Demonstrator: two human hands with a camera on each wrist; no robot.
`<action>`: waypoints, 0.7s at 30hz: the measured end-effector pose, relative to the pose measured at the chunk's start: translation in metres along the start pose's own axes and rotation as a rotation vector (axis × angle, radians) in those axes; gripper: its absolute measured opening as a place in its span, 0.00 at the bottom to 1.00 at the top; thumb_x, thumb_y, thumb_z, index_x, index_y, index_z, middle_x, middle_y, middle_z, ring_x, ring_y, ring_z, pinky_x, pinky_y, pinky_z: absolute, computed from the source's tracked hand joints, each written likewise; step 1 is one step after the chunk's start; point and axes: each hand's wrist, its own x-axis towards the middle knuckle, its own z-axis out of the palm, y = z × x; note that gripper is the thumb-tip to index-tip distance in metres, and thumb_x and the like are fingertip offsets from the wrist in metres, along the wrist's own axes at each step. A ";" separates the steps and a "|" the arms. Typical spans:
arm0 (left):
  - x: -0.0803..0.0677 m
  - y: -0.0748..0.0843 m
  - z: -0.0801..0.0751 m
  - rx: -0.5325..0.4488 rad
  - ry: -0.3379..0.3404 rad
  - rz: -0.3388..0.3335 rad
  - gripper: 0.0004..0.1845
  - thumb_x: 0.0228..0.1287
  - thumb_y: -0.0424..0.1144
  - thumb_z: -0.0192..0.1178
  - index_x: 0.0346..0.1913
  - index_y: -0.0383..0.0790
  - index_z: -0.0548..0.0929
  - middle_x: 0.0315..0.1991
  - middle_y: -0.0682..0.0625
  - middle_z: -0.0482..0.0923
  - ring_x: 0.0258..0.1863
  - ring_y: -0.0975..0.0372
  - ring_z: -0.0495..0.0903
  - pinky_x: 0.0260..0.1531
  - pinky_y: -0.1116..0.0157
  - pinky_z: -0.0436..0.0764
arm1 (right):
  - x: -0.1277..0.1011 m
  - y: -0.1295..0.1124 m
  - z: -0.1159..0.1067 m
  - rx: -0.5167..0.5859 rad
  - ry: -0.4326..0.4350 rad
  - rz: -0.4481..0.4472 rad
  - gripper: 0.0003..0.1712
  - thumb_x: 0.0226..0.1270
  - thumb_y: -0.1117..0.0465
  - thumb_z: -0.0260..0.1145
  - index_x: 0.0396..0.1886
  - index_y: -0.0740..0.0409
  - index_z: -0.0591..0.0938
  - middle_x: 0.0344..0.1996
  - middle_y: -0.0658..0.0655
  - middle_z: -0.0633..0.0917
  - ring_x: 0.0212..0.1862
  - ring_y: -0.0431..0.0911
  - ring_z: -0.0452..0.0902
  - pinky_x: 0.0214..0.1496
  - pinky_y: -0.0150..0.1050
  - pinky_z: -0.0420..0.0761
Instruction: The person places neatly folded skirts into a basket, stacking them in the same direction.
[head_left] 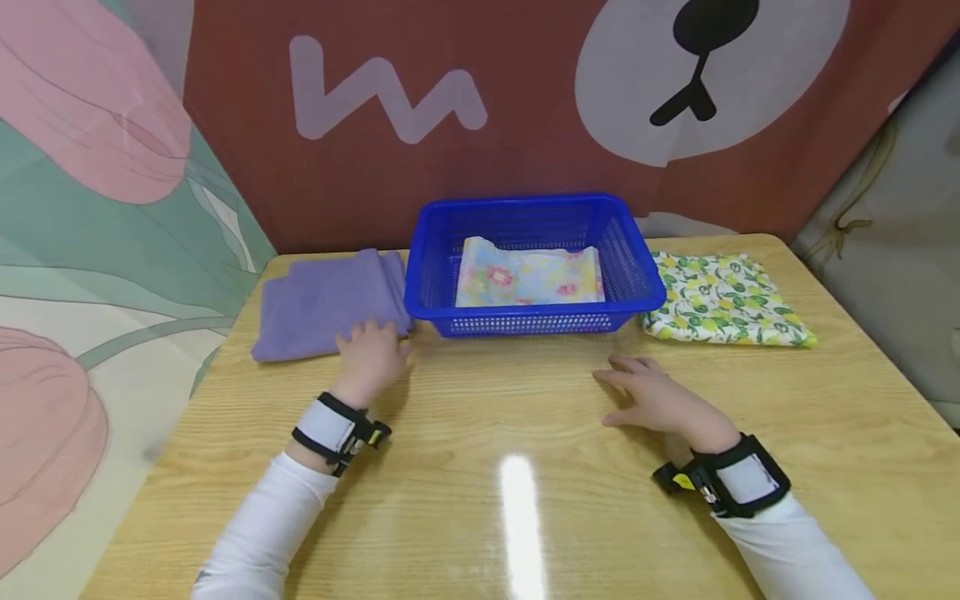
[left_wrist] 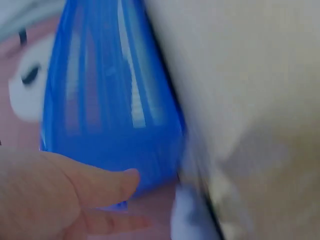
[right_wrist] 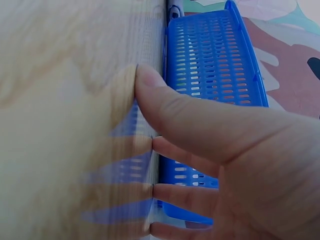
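Observation:
In the head view, my left hand (head_left: 369, 360) reaches over the front right part of a folded purple cloth (head_left: 311, 302), fingers spread and loosely bent at its near edge. My right hand (head_left: 663, 402) is low over the table in front of the basket, its fingers apart and nothing in them. The right wrist view shows the right thumb (right_wrist: 190, 120) and fingertips right at the tabletop. Between and beyond both hands stands a blue plastic basket (head_left: 525, 312) with perforated walls. A pastel floral cloth (head_left: 532, 279) lies folded inside it.
Right of the basket lies a folded white cloth with lemons and green leaves (head_left: 723, 298). Everything rests on a light wooden table (head_left: 450, 467). A brown printed backdrop (head_left: 525, 158) rises directly behind the table's far edge.

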 end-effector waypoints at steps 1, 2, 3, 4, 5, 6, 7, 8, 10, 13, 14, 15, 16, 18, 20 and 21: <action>0.007 -0.010 -0.002 -0.011 -0.005 -0.027 0.25 0.66 0.48 0.54 0.55 0.29 0.74 0.54 0.27 0.71 0.58 0.34 0.66 0.56 0.31 0.58 | 0.000 0.000 0.000 0.000 0.001 -0.003 0.37 0.52 0.51 0.73 0.60 0.64 0.76 0.62 0.77 0.67 0.61 0.76 0.58 0.58 0.68 0.65; 0.014 -0.019 -0.004 -0.022 -0.008 -0.051 0.25 0.67 0.48 0.53 0.56 0.28 0.73 0.55 0.25 0.69 0.58 0.33 0.65 0.55 0.30 0.58 | 0.000 -0.001 -0.001 -0.001 0.001 -0.006 0.37 0.52 0.51 0.73 0.60 0.64 0.76 0.62 0.77 0.67 0.61 0.76 0.59 0.58 0.67 0.65; 0.020 -0.028 -0.005 -0.034 -0.009 -0.070 0.26 0.67 0.47 0.52 0.57 0.28 0.72 0.56 0.24 0.67 0.59 0.32 0.63 0.55 0.30 0.58 | 0.000 -0.001 -0.001 0.002 -0.002 -0.004 0.37 0.52 0.51 0.73 0.60 0.64 0.76 0.62 0.77 0.67 0.61 0.75 0.58 0.58 0.67 0.65; 0.026 -0.037 -0.005 -0.050 -0.014 -0.087 0.26 0.68 0.47 0.50 0.58 0.28 0.71 0.57 0.23 0.66 0.59 0.31 0.62 0.54 0.30 0.58 | 0.000 -0.001 -0.002 0.004 -0.004 -0.005 0.37 0.52 0.51 0.73 0.59 0.64 0.76 0.62 0.77 0.67 0.61 0.76 0.58 0.58 0.67 0.66; 0.031 -0.045 -0.005 -0.066 -0.013 -0.108 0.26 0.68 0.46 0.49 0.60 0.29 0.70 0.57 0.23 0.64 0.59 0.31 0.61 0.54 0.30 0.58 | 0.000 -0.002 -0.002 0.007 -0.009 -0.002 0.37 0.52 0.51 0.73 0.59 0.64 0.76 0.62 0.77 0.67 0.61 0.76 0.58 0.58 0.67 0.66; 0.037 -0.052 -0.004 -0.084 -0.015 -0.123 0.26 0.68 0.45 0.48 0.61 0.30 0.68 0.58 0.23 0.63 0.60 0.31 0.60 0.54 0.31 0.59 | 0.001 -0.002 -0.002 0.010 -0.013 0.000 0.37 0.52 0.51 0.73 0.60 0.64 0.76 0.62 0.77 0.67 0.61 0.76 0.58 0.58 0.67 0.66; 0.041 -0.059 -0.003 -0.102 -0.015 -0.138 0.26 0.68 0.45 0.47 0.63 0.30 0.67 0.59 0.23 0.63 0.60 0.31 0.60 0.54 0.31 0.60 | 0.001 -0.001 -0.002 0.014 -0.019 0.005 0.37 0.53 0.51 0.73 0.60 0.64 0.76 0.63 0.77 0.66 0.62 0.75 0.58 0.58 0.67 0.65; 0.045 -0.064 -0.002 -0.120 -0.012 -0.149 0.26 0.68 0.44 0.46 0.64 0.31 0.67 0.60 0.23 0.62 0.61 0.31 0.60 0.55 0.32 0.60 | 0.001 -0.001 -0.002 0.017 -0.025 0.010 0.37 0.53 0.51 0.73 0.60 0.64 0.76 0.63 0.77 0.66 0.62 0.75 0.57 0.58 0.67 0.65; 0.052 -0.073 0.001 -0.148 -0.006 -0.162 0.26 0.69 0.43 0.44 0.65 0.33 0.66 0.61 0.25 0.62 0.61 0.32 0.61 0.55 0.33 0.62 | 0.002 -0.001 -0.003 0.023 -0.035 0.021 0.37 0.53 0.50 0.73 0.60 0.63 0.75 0.63 0.76 0.66 0.62 0.75 0.57 0.59 0.67 0.65; 0.060 -0.082 0.004 -0.161 -0.013 -0.167 0.26 0.68 0.42 0.44 0.65 0.33 0.67 0.61 0.26 0.64 0.60 0.32 0.62 0.55 0.35 0.64 | 0.002 -0.002 -0.003 0.033 -0.048 0.034 0.37 0.53 0.50 0.73 0.61 0.63 0.75 0.64 0.76 0.65 0.63 0.75 0.56 0.59 0.67 0.65; 0.062 -0.084 0.005 -0.161 -0.025 -0.170 0.26 0.68 0.42 0.44 0.65 0.33 0.67 0.62 0.26 0.63 0.60 0.32 0.62 0.54 0.34 0.64 | 0.002 -0.003 -0.004 0.036 -0.051 0.037 0.37 0.53 0.50 0.73 0.61 0.63 0.75 0.64 0.76 0.65 0.63 0.75 0.56 0.59 0.67 0.65; 0.063 -0.086 0.006 -0.158 -0.039 -0.173 0.26 0.68 0.43 0.44 0.65 0.33 0.67 0.62 0.26 0.63 0.61 0.32 0.61 0.54 0.34 0.64 | 0.002 -0.003 -0.004 0.038 -0.054 0.038 0.37 0.53 0.50 0.73 0.61 0.63 0.75 0.64 0.76 0.65 0.63 0.75 0.56 0.59 0.67 0.65; 0.064 -0.087 0.006 -0.157 -0.056 -0.178 0.26 0.68 0.43 0.44 0.65 0.33 0.67 0.62 0.26 0.63 0.61 0.32 0.61 0.54 0.34 0.64 | 0.002 -0.003 -0.005 0.039 -0.056 0.039 0.37 0.54 0.50 0.73 0.61 0.63 0.75 0.64 0.76 0.65 0.63 0.75 0.56 0.59 0.67 0.65; 0.065 -0.089 0.006 -0.153 -0.091 -0.180 0.26 0.68 0.43 0.44 0.66 0.34 0.66 0.63 0.26 0.62 0.61 0.32 0.60 0.54 0.34 0.64 | 0.002 -0.004 -0.005 0.040 -0.057 0.037 0.37 0.54 0.51 0.73 0.61 0.63 0.75 0.64 0.76 0.65 0.63 0.75 0.56 0.59 0.67 0.65; 0.066 -0.089 0.005 -0.156 -0.119 -0.179 0.26 0.68 0.43 0.45 0.66 0.34 0.66 0.63 0.27 0.62 0.62 0.32 0.60 0.54 0.33 0.64 | 0.002 -0.004 -0.006 0.039 -0.055 0.037 0.37 0.54 0.51 0.73 0.61 0.64 0.74 0.64 0.76 0.65 0.63 0.75 0.56 0.59 0.67 0.65; 0.067 -0.089 0.004 -0.153 -0.128 -0.171 0.26 0.68 0.43 0.45 0.66 0.34 0.66 0.63 0.27 0.62 0.61 0.32 0.61 0.53 0.33 0.65 | 0.001 -0.004 -0.006 0.037 -0.052 0.036 0.37 0.53 0.51 0.73 0.61 0.64 0.75 0.64 0.77 0.65 0.63 0.75 0.56 0.59 0.67 0.65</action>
